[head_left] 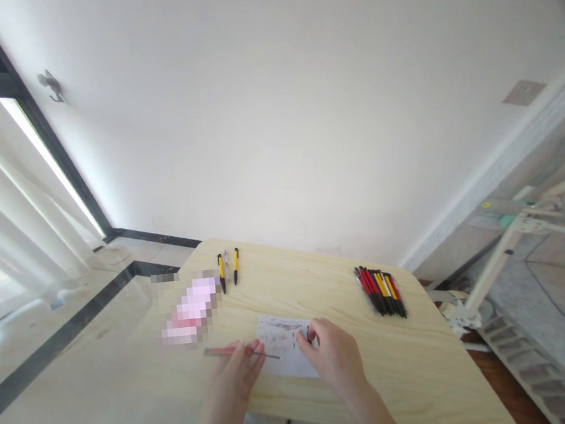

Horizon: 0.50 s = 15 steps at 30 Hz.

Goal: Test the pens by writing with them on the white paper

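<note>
My left hand (241,366) is closed round a red pen barrel (219,352). A thin dark rod (271,356), which looks like a pen refill, sticks out to the right past its fingertips. My right hand (333,350) pinches a small dark piece (309,335), too small to name for sure, over the right side of a white sheet of paper (292,369). Dark and reddish marks or tiny bits show on the paper between the hands. Part of the sheet is hidden under my right hand.
Several red, yellow and clear pens (383,292) lie in a row at the right of the wooden table (290,291). Two yellow pens (236,266) and a clear pen (226,267) lie at the back left. A blurred pink item (192,311) sits at the left edge.
</note>
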Available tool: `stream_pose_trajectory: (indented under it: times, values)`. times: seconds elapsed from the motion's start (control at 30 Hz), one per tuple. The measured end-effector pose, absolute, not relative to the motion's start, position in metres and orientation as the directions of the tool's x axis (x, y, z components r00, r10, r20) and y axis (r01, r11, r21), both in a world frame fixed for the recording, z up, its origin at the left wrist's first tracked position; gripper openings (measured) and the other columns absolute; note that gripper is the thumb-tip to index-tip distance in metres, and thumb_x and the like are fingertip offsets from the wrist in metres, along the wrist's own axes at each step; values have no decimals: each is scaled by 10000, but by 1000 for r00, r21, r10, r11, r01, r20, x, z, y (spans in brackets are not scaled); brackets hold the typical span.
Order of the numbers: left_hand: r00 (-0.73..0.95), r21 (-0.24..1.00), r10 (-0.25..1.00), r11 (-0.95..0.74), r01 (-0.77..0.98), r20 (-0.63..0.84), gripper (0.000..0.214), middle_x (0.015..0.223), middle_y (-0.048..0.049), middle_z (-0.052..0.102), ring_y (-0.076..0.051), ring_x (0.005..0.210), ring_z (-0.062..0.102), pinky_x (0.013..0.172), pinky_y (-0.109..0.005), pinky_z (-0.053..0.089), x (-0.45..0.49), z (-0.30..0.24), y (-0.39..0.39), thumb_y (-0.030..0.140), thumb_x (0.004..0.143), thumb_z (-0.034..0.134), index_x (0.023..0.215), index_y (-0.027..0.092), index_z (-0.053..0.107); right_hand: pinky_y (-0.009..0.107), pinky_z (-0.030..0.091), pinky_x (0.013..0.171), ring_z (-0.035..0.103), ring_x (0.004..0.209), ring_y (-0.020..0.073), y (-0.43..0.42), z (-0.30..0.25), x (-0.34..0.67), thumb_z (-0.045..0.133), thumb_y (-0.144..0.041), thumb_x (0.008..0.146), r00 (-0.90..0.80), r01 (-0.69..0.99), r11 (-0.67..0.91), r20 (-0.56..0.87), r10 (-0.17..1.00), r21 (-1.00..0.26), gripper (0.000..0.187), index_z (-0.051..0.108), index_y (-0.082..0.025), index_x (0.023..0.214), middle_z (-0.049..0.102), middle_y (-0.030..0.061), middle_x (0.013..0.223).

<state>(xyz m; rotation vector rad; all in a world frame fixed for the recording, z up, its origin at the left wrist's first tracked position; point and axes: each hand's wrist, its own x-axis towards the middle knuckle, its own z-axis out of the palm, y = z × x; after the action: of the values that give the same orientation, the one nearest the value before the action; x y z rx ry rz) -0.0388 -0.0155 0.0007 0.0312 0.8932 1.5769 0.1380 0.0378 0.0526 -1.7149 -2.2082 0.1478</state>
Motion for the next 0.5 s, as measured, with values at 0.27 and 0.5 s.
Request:
stream_pose_trajectory:
  times: [0.27,0.5]
  values:
    - [-102,629,899,213,-748,-426,180,769,-78,679,-209,774,644,748,-328,509,-17,28,-18,205,662,658,785,156,536,220,331,608,527,711,138,7,68,124,522,-240,786,-574,677,567,145,806,-470,96,591,-218,721,598,-5,736]
    - [-355,656,822,30,-754,-445,204,727,-61,669,-223,767,644,765,-364,505,-54,25,-15,171,616,680,772,146,550,241,271,528,489,586,124,11,54,138,493,-206,784,-443,833,471,158,882,-291,240,530,-192,548,558,2,596]
